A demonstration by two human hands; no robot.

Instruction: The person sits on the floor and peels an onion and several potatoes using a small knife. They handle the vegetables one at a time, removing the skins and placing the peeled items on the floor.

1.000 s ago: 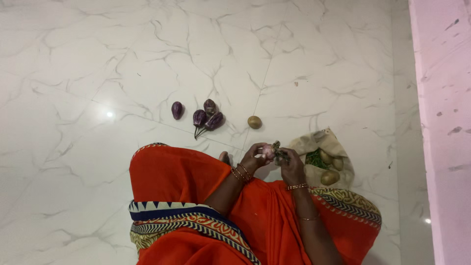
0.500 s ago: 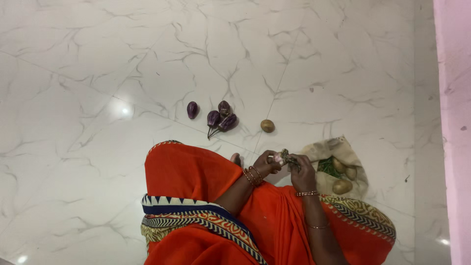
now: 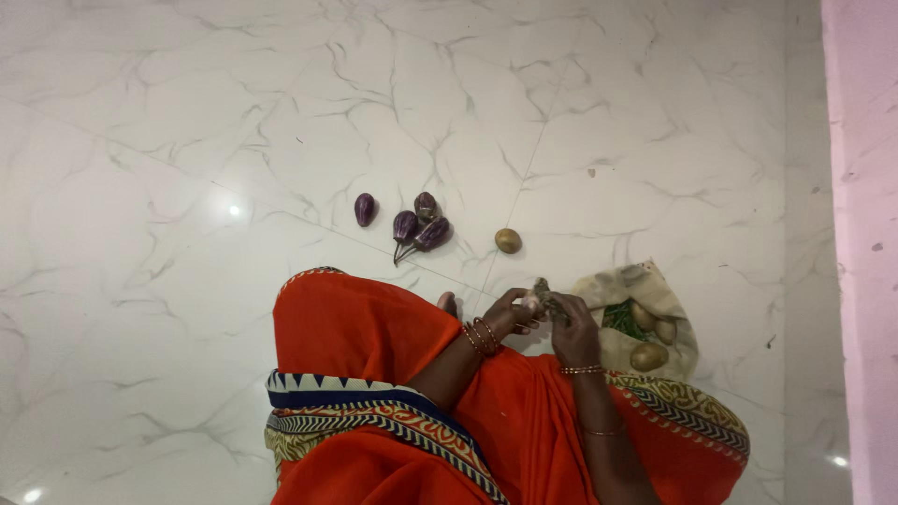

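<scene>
Four small purple eggplants (image 3: 409,221) and one potato (image 3: 508,240) lie out on the marble floor (image 3: 187,187). Left hand (image 3: 510,311) and right hand (image 3: 571,327) both pinch a small pale vegetable (image 3: 537,296) above the lap. Cloth bag (image 3: 645,281) beside the right hand holds several potatoes and greens, not yet out.

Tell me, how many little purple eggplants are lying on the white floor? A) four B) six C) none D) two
A, because four small purple eggplants lie on the marble floor: one a little apart on the left and three bunched together, with a single potato to their right.
</scene>
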